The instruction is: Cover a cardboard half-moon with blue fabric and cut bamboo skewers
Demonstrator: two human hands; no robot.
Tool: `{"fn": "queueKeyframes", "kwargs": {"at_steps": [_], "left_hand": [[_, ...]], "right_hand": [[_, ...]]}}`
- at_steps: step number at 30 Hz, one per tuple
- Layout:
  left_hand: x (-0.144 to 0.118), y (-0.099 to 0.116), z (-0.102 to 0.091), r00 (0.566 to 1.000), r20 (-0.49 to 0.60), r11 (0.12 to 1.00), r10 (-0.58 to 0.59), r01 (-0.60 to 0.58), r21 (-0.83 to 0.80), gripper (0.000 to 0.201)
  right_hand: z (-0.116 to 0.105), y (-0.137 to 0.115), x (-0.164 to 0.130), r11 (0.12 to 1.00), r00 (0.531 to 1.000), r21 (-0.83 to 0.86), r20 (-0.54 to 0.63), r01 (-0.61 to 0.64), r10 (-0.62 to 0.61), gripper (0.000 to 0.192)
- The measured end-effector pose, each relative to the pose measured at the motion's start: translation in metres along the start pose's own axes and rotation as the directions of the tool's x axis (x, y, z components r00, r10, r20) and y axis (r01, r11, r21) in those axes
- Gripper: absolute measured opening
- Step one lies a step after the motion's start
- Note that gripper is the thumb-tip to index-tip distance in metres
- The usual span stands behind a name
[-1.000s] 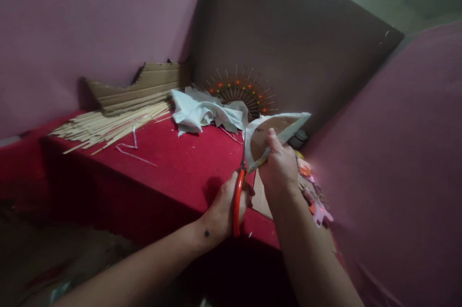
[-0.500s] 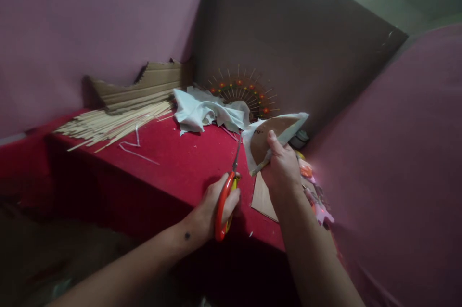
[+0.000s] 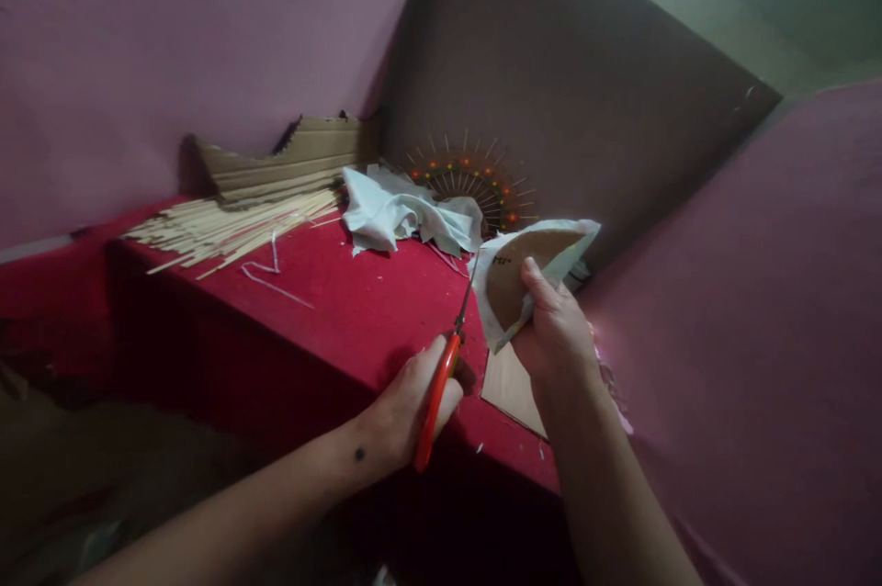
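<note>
My left hand [image 3: 417,402] is closed around the red handles of a pair of scissors [image 3: 441,393], whose blades point up and away from me. The blade tips meet the left edge of a piece of white cloth [image 3: 491,324]. On that cloth lies a brown cardboard template [image 3: 510,283] with a curved edge and dark handwriting on it. My right hand [image 3: 555,320] grips cloth and template together, its thumb on top of the cardboard. The fingers beneath are hidden.
Crumpled pale cloth [image 3: 406,214] lies on the red-covered table [image 3: 344,310]. Left of it are thin wooden sticks [image 3: 227,232] and a torn cardboard piece [image 3: 289,159]. A decorated fan-shaped piece [image 3: 475,177] stands at the back wall. A flat light board [image 3: 510,388] sits below my right hand.
The scissors' handles have come together and the blades have closed. The cloth and template are tilted more toward me. The view has shifted slightly.
</note>
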State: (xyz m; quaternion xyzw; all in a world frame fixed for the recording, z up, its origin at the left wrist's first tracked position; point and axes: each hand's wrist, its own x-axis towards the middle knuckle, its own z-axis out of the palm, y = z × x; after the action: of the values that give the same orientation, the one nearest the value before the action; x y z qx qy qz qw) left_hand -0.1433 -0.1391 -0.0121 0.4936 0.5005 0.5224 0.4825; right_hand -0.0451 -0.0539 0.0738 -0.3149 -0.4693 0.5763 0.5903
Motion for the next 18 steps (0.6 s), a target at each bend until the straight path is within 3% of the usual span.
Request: {"fn": "queueKeyframes", "kwargs": {"at_steps": [4,7,12,18], "left_hand": [[-0.001,0.007,0.005,0.996,-0.037,0.996,-0.086,0.085,-0.031,0.013],[-0.003,0.004,0.007,0.995,-0.062,0.991,-0.083,0.076,-0.106,0.005],[-0.01,0.001,0.008,0.986,-0.062,0.981,-0.152,0.143,-0.128,0.015],[-0.016,-0.012,0.0,0.998,-0.027,0.998,-0.06,0.06,-0.004,0.023]], "right_hand": [[0.001,0.0,-0.006,1.0,1.0,0.008,-0.005,-0.025,0.025,0.013],[0.002,0.001,-0.01,0.999,0.999,0.04,-0.024,-0.036,0.037,0.009],[0.002,0.003,-0.013,0.997,0.999,0.066,-0.034,-0.035,0.038,0.011],[-0.003,0.005,-0.013,0.999,1.0,0.029,-0.002,-0.024,0.024,0.013]]}}
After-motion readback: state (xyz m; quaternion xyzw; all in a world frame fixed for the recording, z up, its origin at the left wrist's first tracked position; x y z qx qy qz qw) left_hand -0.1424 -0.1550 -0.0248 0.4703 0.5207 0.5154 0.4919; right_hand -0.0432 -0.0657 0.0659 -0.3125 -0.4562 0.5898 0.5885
